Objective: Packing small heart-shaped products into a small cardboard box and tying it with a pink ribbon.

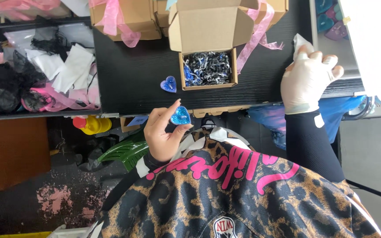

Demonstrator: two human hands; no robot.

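the left hand is pinching a blue heart between thumb and fingers, just below the open cardboard box. a second heart is lying left of the box. the gloved right hand, right of the box, is pressing on a white tissue, fingers spread.

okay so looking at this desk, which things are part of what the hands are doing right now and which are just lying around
In hand:
- left hand pinching a blue glittery heart
- second blue heart on the black table
- open cardboard box with shredded filler
- gloved right hand on a white tissue

Lying about:
- closed boxes with pink ribbon
- bin of pink and black scraps
- yellow bottle
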